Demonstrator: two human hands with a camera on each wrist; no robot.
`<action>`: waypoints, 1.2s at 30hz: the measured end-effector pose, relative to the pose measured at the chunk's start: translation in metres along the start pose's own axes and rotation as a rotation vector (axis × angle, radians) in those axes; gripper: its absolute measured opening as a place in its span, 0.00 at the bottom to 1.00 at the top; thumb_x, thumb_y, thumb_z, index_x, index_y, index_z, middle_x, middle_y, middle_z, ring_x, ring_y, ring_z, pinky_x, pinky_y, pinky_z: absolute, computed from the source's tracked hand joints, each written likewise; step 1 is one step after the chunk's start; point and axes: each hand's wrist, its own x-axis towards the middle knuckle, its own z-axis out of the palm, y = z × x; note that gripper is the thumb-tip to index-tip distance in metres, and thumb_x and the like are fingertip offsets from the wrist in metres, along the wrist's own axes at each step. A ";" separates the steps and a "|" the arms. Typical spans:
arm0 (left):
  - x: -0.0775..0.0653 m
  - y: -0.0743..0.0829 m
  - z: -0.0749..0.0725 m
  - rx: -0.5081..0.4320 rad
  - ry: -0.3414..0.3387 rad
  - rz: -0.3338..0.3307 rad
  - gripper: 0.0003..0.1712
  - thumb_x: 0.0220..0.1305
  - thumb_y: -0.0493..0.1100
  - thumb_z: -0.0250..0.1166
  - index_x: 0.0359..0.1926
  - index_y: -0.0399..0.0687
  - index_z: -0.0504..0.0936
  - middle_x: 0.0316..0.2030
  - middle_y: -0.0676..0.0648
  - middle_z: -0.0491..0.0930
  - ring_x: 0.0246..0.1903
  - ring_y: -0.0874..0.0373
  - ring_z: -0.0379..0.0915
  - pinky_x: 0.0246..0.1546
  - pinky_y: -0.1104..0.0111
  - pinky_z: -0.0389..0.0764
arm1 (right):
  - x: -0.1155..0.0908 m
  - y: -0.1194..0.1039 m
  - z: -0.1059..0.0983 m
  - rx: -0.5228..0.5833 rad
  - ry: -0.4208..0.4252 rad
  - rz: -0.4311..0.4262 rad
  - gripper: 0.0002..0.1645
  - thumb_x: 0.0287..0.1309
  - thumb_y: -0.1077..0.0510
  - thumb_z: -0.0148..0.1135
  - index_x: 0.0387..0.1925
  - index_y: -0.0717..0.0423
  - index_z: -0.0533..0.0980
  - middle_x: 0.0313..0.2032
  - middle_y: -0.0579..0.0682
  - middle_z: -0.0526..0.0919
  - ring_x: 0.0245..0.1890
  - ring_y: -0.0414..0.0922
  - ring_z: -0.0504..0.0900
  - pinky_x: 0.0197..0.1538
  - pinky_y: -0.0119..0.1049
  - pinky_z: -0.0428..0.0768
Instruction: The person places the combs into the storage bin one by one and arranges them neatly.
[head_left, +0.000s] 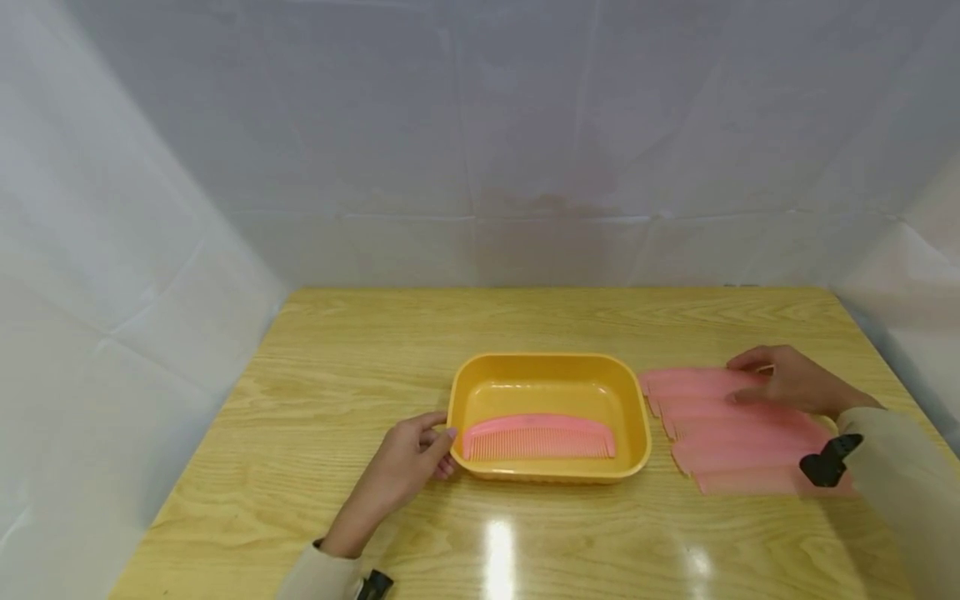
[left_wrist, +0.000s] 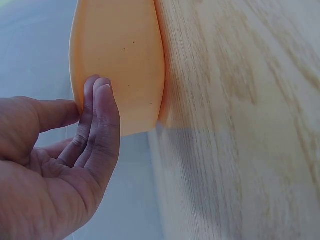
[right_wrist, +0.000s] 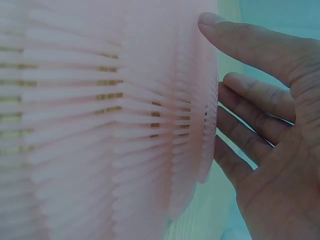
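Note:
A yellow plastic basin [head_left: 551, 360] stands on the wooden table, with one pink comb [head_left: 536, 427] lying inside along its near side. At the basin's left end, my left hand [head_left: 408, 458] pinches the rim; in the left wrist view its fingers [left_wrist: 105, 107] lie along the outer wall. To the right of the basin, several pink combs [head_left: 750, 437] lie overlapping in a row. My right hand [head_left: 795, 383] is over the far combs, its thumb and fingers spread apart. In the right wrist view the fingertips are beside the outermost comb's edge, and contact is hard to tell.
The wooden table [head_left: 337, 358] extends left of, behind and in front of the basin. Pale sheeting [head_left: 450, 150] hangs behind the table and along both sides.

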 end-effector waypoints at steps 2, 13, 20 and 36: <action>0.000 0.000 0.000 0.002 0.001 0.002 0.26 0.77 0.38 0.58 0.68 0.26 0.69 0.29 0.46 0.83 0.27 0.54 0.82 0.28 0.63 0.87 | 0.000 0.000 -0.001 0.000 -0.003 -0.006 0.37 0.56 0.51 0.77 0.58 0.73 0.76 0.55 0.69 0.79 0.54 0.66 0.77 0.52 0.58 0.80; -0.001 0.000 0.000 -0.002 0.007 0.001 0.26 0.76 0.38 0.58 0.68 0.26 0.69 0.29 0.46 0.83 0.28 0.54 0.82 0.29 0.63 0.88 | -0.002 0.000 -0.002 0.005 -0.020 -0.023 0.34 0.57 0.54 0.76 0.58 0.74 0.76 0.54 0.68 0.80 0.54 0.64 0.78 0.49 0.48 0.82; -0.001 -0.001 0.000 -0.003 0.007 0.012 0.26 0.76 0.38 0.58 0.68 0.25 0.69 0.30 0.46 0.83 0.28 0.53 0.82 0.29 0.62 0.88 | -0.003 -0.001 -0.001 -0.016 0.003 -0.035 0.33 0.55 0.53 0.77 0.55 0.72 0.79 0.51 0.63 0.83 0.48 0.56 0.81 0.44 0.35 0.82; -0.001 0.000 -0.001 -0.003 0.005 0.016 0.26 0.77 0.38 0.57 0.68 0.25 0.68 0.29 0.46 0.83 0.28 0.53 0.82 0.29 0.62 0.88 | -0.006 0.002 0.002 -0.020 0.042 -0.043 0.30 0.55 0.52 0.78 0.52 0.69 0.81 0.49 0.60 0.83 0.45 0.48 0.79 0.42 0.32 0.81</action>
